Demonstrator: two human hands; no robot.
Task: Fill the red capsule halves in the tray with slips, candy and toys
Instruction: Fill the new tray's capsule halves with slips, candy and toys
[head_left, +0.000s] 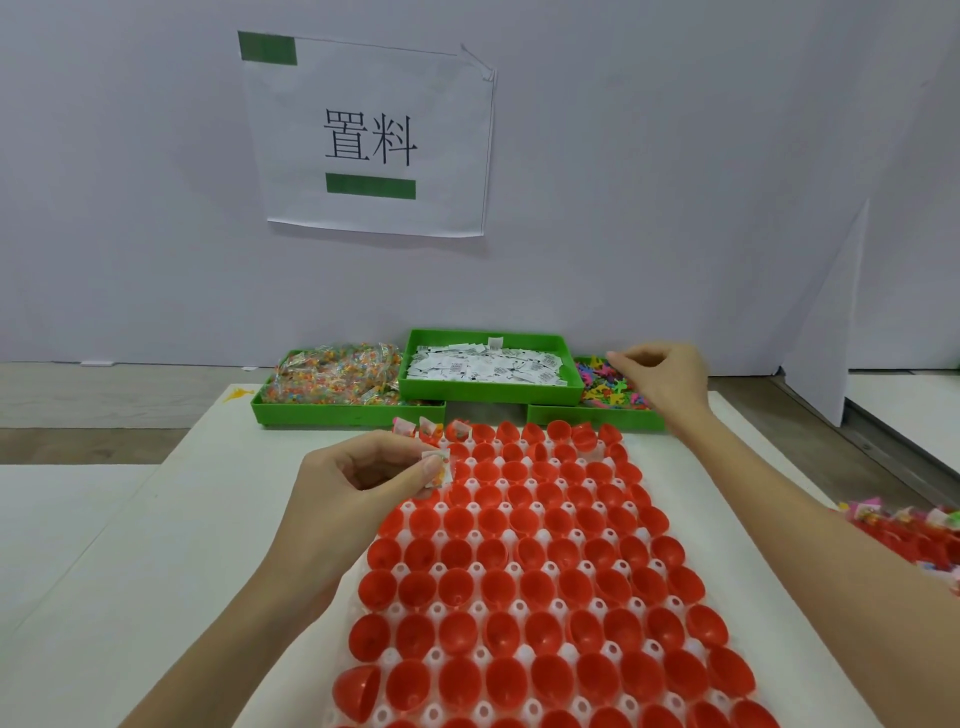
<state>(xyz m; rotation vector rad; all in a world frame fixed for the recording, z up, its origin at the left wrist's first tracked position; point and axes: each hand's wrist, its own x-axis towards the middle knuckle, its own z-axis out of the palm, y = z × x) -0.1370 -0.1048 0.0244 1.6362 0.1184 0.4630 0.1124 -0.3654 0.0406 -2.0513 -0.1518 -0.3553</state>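
With the left hand pinching a candy packet over the capsule tray's far-left red halves and the right hand curled, apparently pinching over the toy bin, the loose packet could miss its cup or tip a neighbouring half.

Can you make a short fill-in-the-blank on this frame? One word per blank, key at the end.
1. The left hand pinches a small candy ____ above the tray's far left corner.
2. The right hand reaches over the green bin of colourful ____.
3. The middle bin, stacked across the other two, holds white paper ____.
4. Most red capsule halves in the white tray are still ____.

Missing words: packet; toys; slips; empty
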